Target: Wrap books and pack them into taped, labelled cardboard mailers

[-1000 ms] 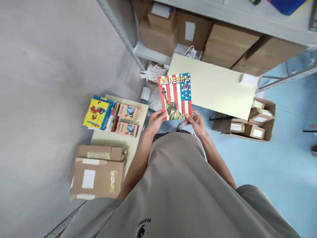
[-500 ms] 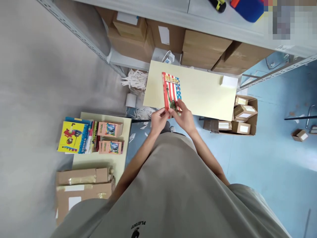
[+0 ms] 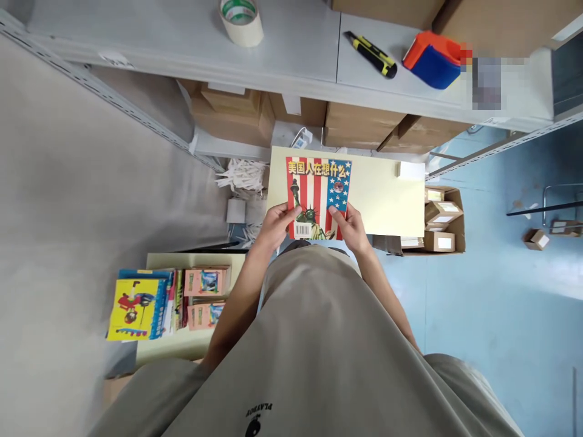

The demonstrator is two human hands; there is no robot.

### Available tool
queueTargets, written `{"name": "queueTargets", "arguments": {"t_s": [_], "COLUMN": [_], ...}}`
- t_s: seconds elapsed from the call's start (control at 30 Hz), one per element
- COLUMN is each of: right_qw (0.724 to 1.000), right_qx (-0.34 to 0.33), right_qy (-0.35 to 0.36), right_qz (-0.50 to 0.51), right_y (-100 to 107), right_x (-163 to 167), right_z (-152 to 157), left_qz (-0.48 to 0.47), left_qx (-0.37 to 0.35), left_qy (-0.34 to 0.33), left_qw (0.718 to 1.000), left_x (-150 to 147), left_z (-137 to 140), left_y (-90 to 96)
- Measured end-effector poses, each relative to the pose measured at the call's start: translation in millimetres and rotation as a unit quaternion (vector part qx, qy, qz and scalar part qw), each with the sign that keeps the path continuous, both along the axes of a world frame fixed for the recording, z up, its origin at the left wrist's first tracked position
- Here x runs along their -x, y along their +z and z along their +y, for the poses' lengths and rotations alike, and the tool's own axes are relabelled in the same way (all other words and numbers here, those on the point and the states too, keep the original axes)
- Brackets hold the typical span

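Observation:
A book with a stars-and-stripes cover, a Statue of Liberty and yellow Chinese lettering faces up between my hands. My left hand grips its left edge near the bottom, thumb on the cover. On the opposite edge, my right hand holds it the same way, its fingers behind. A barcode sticker shows at the lower left of the cover. Beneath and beyond the book lies the pale yellow tabletop, with a small white box at its right end.
Above the table, a grey shelf carries a tape roll, a box cutter and a blue-and-red tape dispenser. Cartons fill the level below. Stacked books lie at left; an open carton of small boxes stands right.
The book has turned from an angled, narrow view to face me squarely. My hands have moved apart to its two side edges. The view has tilted up, showing more of the shelf.

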State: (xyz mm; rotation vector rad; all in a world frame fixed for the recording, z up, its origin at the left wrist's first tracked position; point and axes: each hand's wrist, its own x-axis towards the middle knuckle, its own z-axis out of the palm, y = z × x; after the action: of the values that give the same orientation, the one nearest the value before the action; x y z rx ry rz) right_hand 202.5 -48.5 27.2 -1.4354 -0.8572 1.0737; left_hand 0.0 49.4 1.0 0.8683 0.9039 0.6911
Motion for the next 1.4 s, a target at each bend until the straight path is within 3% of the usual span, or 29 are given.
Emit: {"name": "queueTargets", "arguments": {"t_s": [0.17,0.37,0.5,0.63,0.77,0.87,0.93,1.03,1.2,1.3,1.4], "right_qw": [1.000,0.993,0.993,0.990,0.998,0.999,0.998,0.998,0.994,0.998,0.999], "right_qx": [0.027,0.022,0.056,0.057,0.020,0.032,0.044,0.057,0.050,0.043,0.041], "right_qy": [-0.011,-0.065,-0.024,-0.065,-0.028,0.005,0.016,0.018,-0.074,-0.022,-0.011], "right_qz": [0.001,-0.099,-0.106,-0.115,-0.044,0.017,0.033,0.030,-0.057,-0.028,-0.011], "right_y": [-15.1,-13.7,-8.7,-4.4,6.2,14.8,16.7,11.1,-3.3,-2.6,0.7], "right_x": [1.6,25.2,54.0,43.4,14.9,0.5,-9.2,-28.1,-48.5,-43.9,-43.5], "right_z": [23.9,51.9,62.3,69.4,64.3,56.3,53.9,56.2,63.2,62.5,59.5], "left_qz": [0.031,0.124,0.138,0.093,0.128,0.083,0.043,0.041,0.122,0.178,0.178], "left_qx": [-0.035,-0.159,-0.207,-0.183,-0.136,-0.040,0.010,0.019,-0.100,-0.167,-0.173], "left_qy": [-0.002,0.030,-0.033,-0.098,0.046,0.026,-0.013,0.004,0.043,0.043,0.006], "left_qw": [0.999,0.979,0.968,0.974,0.981,0.995,0.999,0.999,0.986,0.969,0.969], "left_x": [6.1,7.0,-1.4,1.5,16.2,19.5,13.9,-3.5,-44.1,-72.5,-95.6], "left_z": [21.4,30.3,22.5,30.0,52.0,59.6,58.1,52.1,39.3,23.8,8.1], "left_y": [11.6,18.7,22.3,9.3,-11.1,-14.9,-8.8,9.1,41.7,53.1,55.9]}}
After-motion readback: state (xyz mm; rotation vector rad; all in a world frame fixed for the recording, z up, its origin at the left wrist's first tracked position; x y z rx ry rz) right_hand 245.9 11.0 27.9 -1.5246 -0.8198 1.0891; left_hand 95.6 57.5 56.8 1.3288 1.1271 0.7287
